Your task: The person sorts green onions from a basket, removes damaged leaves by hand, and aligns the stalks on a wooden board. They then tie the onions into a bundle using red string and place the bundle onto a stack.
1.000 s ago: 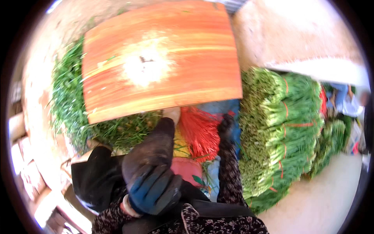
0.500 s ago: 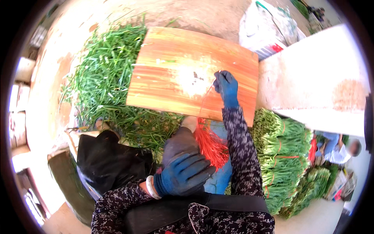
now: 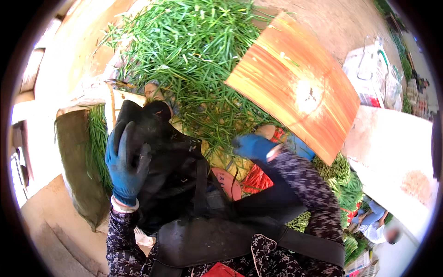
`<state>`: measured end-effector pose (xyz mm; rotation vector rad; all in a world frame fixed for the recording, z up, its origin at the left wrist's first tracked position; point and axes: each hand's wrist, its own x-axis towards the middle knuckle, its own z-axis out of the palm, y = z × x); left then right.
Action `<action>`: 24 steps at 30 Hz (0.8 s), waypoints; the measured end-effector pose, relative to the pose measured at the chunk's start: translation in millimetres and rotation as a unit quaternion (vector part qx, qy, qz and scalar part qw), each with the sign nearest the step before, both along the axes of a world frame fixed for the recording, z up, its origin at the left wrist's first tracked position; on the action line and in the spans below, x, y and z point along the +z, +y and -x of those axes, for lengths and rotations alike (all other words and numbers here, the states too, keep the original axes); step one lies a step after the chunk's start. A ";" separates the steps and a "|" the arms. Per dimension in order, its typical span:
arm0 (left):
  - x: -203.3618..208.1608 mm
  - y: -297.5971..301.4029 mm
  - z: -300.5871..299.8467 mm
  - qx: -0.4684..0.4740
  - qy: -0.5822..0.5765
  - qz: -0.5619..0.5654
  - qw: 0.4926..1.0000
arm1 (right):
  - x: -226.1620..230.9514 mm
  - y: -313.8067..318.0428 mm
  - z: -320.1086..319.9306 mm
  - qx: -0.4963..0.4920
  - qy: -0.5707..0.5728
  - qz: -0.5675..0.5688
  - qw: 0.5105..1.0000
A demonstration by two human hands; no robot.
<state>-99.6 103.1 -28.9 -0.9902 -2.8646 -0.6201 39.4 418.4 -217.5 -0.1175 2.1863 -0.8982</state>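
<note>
My left hand (image 3: 127, 161), in a blue and dark work glove, is at the left beside the black apron (image 3: 177, 168) over my leg. Its fingers are apart and slightly bent, with nothing seen in them. My right hand (image 3: 251, 147), gloved in blue, is smeared by motion near the front edge of the wooden board (image 3: 277, 69); its fingers cannot be made out. Beyond both hands spreads a heap of long, loose green leaves (image 3: 189, 51). Red plastic strips (image 3: 257, 180) lie below my right hand, next to a round pink piece (image 3: 227, 183).
Tied bundles of greens (image 3: 346, 184) stand at the right, partly behind my right arm. A pale slab (image 3: 392, 147) and a white sack (image 3: 374, 74) are beyond them. An olive sack (image 3: 78, 161) with greens stands at the left. Another person (image 3: 371, 226) sits far right.
The view has turned left. My left hand has moved from my lap to beside the left leg. My right hand has left the board and come nearer; the thin red strip it held is not seen.
</note>
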 end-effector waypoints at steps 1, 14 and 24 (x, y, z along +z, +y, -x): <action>-10.4 -8.9 0.8 0.025 -0.007 -0.057 0.998 | -42.6 -16.5 -15.7 0.039 -0.028 -0.033 0.998; -4.4 -30.7 37.2 0.041 -0.059 0.038 0.997 | -240.3 -103.4 12.7 0.047 0.372 -0.203 0.905; -11.7 -52.5 32.7 0.053 -0.060 -0.057 0.995 | -59.4 -15.8 460.0 -0.115 0.369 -0.129 0.913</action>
